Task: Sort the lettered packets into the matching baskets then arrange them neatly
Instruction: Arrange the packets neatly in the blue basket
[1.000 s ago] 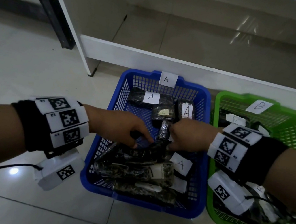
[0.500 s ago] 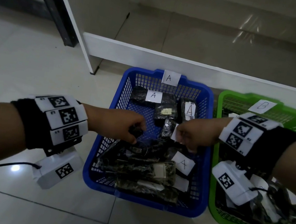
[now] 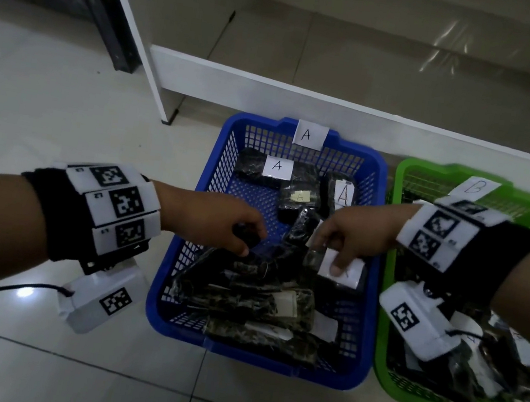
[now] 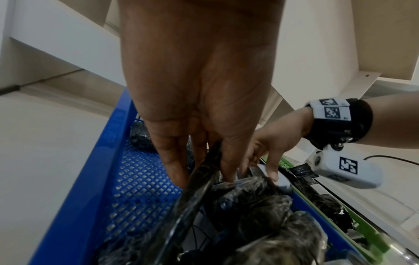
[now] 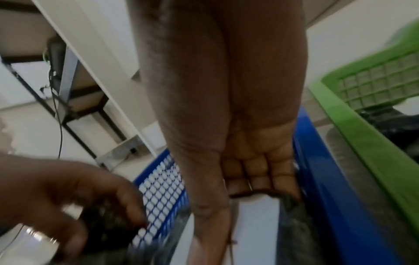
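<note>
The blue basket (image 3: 266, 364) tagged A holds several dark packets with white A labels. My left hand (image 3: 249, 239) hovers over its middle and pinches the end of a dark packet (image 3: 245, 232); in the left wrist view that packet (image 4: 199, 179) hangs from my fingertips (image 4: 229, 174). My right hand (image 3: 330, 262) is at the basket's right side, thumb on the white label of another packet (image 3: 348, 277), fingers curled under its edge (image 5: 256, 206). The letter on it is covered. The green basket (image 3: 433, 167) tagged B stands to the right.
Three A packets lie along the blue basket's far end (image 3: 277, 168). A loose heap of packets (image 3: 258, 306) fills its near half. A white cabinet base (image 3: 273, 92) runs just behind both baskets, and a black post (image 3: 111, 23) stands far left. Tiled floor surrounds them.
My right hand let go of the upright packet in the middle and came down on the labelled packet at the right. My left hand lifted off the heap with a packet end.
</note>
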A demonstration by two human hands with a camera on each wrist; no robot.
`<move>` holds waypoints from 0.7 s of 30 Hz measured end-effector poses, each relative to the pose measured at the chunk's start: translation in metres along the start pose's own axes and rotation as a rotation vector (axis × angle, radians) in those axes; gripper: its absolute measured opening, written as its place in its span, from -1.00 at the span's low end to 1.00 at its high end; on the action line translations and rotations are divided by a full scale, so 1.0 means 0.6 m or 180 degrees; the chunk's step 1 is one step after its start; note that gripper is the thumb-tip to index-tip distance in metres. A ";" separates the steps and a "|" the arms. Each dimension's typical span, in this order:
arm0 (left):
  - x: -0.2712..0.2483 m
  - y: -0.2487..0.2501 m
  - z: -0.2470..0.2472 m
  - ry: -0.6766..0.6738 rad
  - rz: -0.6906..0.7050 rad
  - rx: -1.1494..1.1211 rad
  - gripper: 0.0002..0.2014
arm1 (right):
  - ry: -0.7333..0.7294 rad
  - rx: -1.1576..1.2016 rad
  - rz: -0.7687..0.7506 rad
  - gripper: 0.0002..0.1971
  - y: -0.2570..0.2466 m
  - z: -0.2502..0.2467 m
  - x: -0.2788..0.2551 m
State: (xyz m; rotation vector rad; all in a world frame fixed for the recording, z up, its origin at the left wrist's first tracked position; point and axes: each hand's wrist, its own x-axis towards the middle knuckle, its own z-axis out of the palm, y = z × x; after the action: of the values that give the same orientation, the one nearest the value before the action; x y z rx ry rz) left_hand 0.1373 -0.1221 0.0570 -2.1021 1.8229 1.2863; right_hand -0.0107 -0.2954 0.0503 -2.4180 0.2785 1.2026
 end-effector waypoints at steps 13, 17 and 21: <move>-0.013 -0.001 0.017 0.0156 -0.0005 -0.0093 -0.58 | 0.2042 0.1024 -0.0148 -0.51 -0.051 -0.146 0.031; -0.012 0.000 0.017 0.0145 0.0044 -0.0075 -0.61 | 0.1950 0.0752 -0.0233 -0.52 -0.095 -0.125 0.101; -0.013 -0.007 0.018 0.0186 0.0096 -0.0083 -0.64 | 0.1911 0.0331 -0.0115 -0.64 -0.100 -0.091 0.152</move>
State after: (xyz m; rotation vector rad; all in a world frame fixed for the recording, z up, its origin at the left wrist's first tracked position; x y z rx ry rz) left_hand 0.1353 -0.1085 0.0531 -2.1558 1.8781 1.2754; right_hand 0.1049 -0.2658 0.0239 -2.6186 0.4549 0.4049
